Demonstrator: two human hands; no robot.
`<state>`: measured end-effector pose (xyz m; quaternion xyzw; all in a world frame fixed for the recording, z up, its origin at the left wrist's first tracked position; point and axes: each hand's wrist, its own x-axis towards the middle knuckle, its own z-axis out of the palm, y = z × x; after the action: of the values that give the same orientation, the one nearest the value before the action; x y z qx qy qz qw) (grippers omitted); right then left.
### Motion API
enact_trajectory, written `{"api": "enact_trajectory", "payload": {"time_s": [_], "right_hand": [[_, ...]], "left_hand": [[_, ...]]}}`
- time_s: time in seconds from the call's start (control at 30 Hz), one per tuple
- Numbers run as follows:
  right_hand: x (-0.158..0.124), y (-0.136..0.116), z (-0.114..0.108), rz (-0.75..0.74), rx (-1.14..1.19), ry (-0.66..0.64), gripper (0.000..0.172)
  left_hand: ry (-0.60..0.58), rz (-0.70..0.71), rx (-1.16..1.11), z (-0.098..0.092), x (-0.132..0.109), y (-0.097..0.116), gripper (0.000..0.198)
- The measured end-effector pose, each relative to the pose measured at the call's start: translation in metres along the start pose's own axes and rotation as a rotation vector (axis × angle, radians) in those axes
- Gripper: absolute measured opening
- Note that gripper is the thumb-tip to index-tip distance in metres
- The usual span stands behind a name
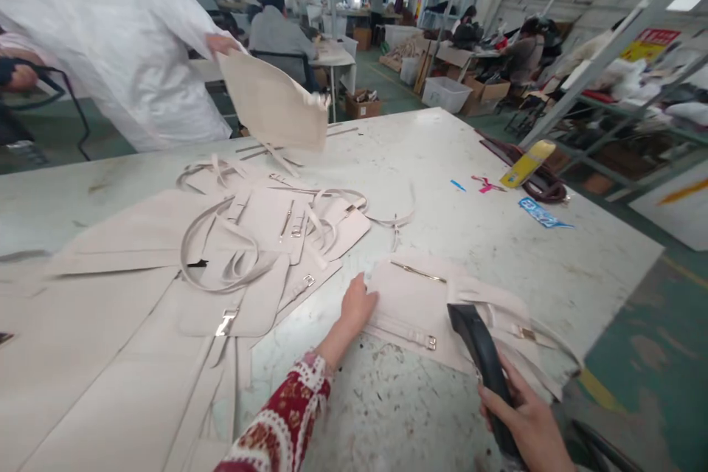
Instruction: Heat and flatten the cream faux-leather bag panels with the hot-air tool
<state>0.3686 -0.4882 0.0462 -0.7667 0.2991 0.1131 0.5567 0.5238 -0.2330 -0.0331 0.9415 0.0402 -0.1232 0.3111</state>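
Observation:
Fingers of my left hand [358, 304] press together at the left edge of a beige leather piece [409, 299], which has a gold zipper and a small buckle. My right hand [523, 413] is wrapped round a black handheld tool [484, 354]. The tool's wide head rests over or just above the middle of that piece, beside folded beige straps [498, 302]. To the left lies a pile of similar beige pieces [237, 295] with looped straps and metal clasps.
Across the white table [442, 155], a person in white [138, 37] holds a beige sheet [276, 103]. At the right back are a yellow object [528, 164], a dark coiled strap [545, 188] and a blue wrapper [542, 214]. Other people sit farther off.

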Motion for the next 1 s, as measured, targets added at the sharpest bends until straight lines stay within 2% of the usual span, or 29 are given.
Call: {"api": "enact_trajectory", "payload": {"time_s": [0.07, 0.13, 0.27, 0.47, 0.53, 0.6, 0.73, 0.83, 0.9, 1.0], "right_hand": [[-0.006, 0.005, -0.004, -0.01, 0.026, -0.085, 0.082], [-0.012, 0.009, -0.004, -0.034, 0.032, -0.241, 0.077], [-0.02, 0.01, 0.004, -0.069, -0.02, -0.59, 0.071], [-0.014, -0.012, 0.045, -0.169, -0.15, -0.845, 0.067], [-0.014, -0.018, 0.058, -0.2, -0.15, -0.857, 0.064], [-0.016, -0.017, 0.061, -0.211, -0.117, -0.814, 0.065], [-0.028, 0.0, 0.038, -0.18, -0.092, -0.651, 0.07], [-0.038, 0.01, 0.027, -0.201, -0.162, -0.72, 0.07], [-0.046, 0.01, 0.037, -0.248, -0.193, -0.781, 0.068], [-0.057, 0.005, 0.068, -0.313, -0.198, -0.747, 0.065]], "left_hand": [[-0.071, -0.086, -0.034, 0.012, 0.003, 0.004, 0.027], [-0.137, -0.098, -0.057, 0.018, 0.001, -0.002, 0.01], [-0.256, -0.139, -0.166, 0.023, -0.019, -0.022, 0.012], [-0.34, -0.199, -0.305, 0.024, -0.051, -0.028, 0.019], [-0.341, -0.206, -0.344, 0.017, -0.052, -0.029, 0.021], [-0.339, -0.214, -0.383, 0.009, -0.053, -0.032, 0.024], [-0.345, -0.228, -0.43, 0.001, -0.059, -0.039, 0.025], [-0.329, -0.23, -0.423, 0.003, -0.067, -0.04, 0.023], [-0.318, -0.228, -0.4, 0.004, -0.072, -0.04, 0.023], [-0.301, -0.223, -0.34, 0.004, -0.08, -0.041, 0.022]]}}
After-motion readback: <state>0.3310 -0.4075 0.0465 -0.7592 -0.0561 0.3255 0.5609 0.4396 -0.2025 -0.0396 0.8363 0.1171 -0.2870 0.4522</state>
